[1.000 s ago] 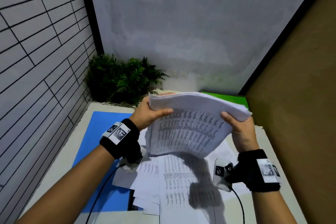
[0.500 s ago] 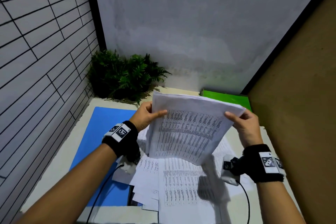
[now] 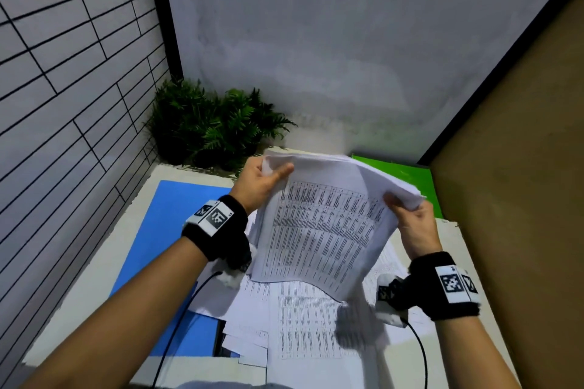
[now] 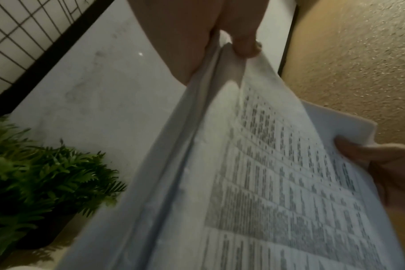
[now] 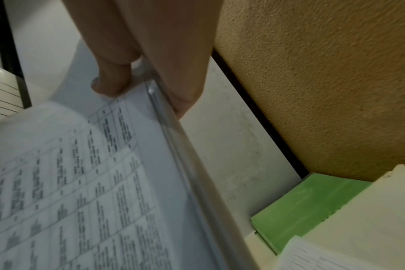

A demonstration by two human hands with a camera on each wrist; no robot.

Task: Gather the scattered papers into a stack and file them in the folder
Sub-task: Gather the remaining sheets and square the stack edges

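My left hand (image 3: 262, 178) and right hand (image 3: 414, 224) pinch the paper stack's (image 3: 325, 227) top corners, raised above the table (image 3: 94, 278), probably for squaring.

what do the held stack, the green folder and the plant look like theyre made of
Held stack: thin matte printer paper; it bows between the left hand and right hand.
Green folder: smooth, flat, probably plastic or coated card.
Plant: uniform fern fronds, possibly artificial plastic.

Office-style desk corner: printed papers (image 3: 319, 319) at centre, green folder (image 3: 407, 180) upper right, fern plant (image 3: 215, 129) by tiled wall (image 3: 63, 73) left.
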